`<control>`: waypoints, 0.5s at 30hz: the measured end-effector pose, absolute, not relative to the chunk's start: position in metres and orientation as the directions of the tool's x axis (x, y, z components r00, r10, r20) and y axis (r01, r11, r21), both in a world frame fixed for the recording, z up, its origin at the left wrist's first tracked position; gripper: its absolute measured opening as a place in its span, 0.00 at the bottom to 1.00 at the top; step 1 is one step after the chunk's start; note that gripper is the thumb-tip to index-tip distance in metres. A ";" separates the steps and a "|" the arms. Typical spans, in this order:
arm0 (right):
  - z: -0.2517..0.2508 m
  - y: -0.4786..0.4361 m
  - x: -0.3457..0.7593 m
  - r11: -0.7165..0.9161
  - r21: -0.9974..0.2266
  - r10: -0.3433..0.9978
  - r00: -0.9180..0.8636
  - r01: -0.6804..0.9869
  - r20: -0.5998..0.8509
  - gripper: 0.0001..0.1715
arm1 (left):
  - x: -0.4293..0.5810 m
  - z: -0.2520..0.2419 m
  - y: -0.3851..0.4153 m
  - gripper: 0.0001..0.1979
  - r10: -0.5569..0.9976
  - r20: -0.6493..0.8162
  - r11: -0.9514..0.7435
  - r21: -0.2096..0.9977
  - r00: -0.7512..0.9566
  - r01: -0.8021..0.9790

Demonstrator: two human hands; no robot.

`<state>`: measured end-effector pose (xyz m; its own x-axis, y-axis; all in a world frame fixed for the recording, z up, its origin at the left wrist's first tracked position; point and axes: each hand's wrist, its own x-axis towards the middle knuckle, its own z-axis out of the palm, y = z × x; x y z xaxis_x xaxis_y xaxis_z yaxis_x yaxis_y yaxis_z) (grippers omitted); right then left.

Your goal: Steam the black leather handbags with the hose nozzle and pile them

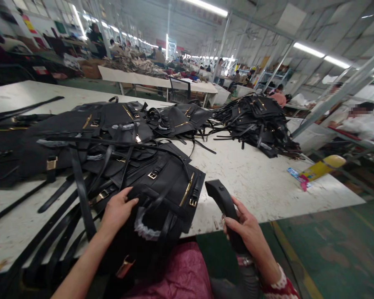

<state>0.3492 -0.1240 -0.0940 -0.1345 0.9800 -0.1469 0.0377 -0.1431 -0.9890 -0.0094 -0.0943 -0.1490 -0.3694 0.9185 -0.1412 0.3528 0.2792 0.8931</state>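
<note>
My left hand [120,209] pinches the edge of a black bag piece [166,187] that has gold zips, buckles and a handle wrapped in clear plastic [146,226]. This piece lies at the table's near edge and hangs partly over it. To the right, my right hand [244,226] is wrapped round a black nozzle-like tool [224,199], its flat wide end pointing up and left, with a ribbed hose [249,278] below. The tool is apart from the bag piece.
More black bag pieces with long straps [112,120] cover the left of the white table [237,166]. Another pile [255,120] sits at the back right. A yellow bottle [326,166] lies near the right edge. People work farther off.
</note>
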 end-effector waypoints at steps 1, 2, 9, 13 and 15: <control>-0.097 -0.129 0.357 -0.171 -0.984 0.976 -0.128 0.053 -0.177 0.41 | -0.014 -0.155 -0.092 0.25 0.902 -0.111 0.313 0.834 -0.416 0.455; -0.101 -0.135 0.364 -0.201 -0.977 0.969 -0.132 0.069 -0.209 0.41 | -0.015 -0.161 -0.091 0.24 0.890 -0.079 0.338 0.775 -0.449 0.534; -0.113 -0.168 0.363 -0.361 -0.919 0.842 -0.366 0.162 -0.395 0.38 | 0.008 -0.174 -0.097 0.23 0.875 0.067 0.335 0.632 -0.480 0.699; -0.113 -0.164 0.347 -0.381 -0.914 0.783 -0.476 0.142 -0.401 0.37 | 0.012 -0.174 -0.098 0.25 0.885 0.127 0.308 0.560 -0.447 0.769; -0.114 -0.156 0.337 -0.374 -0.921 0.781 -0.497 0.113 -0.378 0.36 | 0.014 -0.176 -0.096 0.27 0.887 0.173 0.302 0.485 -0.428 0.821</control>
<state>0.3373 -0.1558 -0.1144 -0.4969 0.7810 -0.3782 0.1126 -0.3741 -0.9205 0.0136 -0.0961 -0.1762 -0.4281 0.8870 0.1728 0.8210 0.3018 0.4847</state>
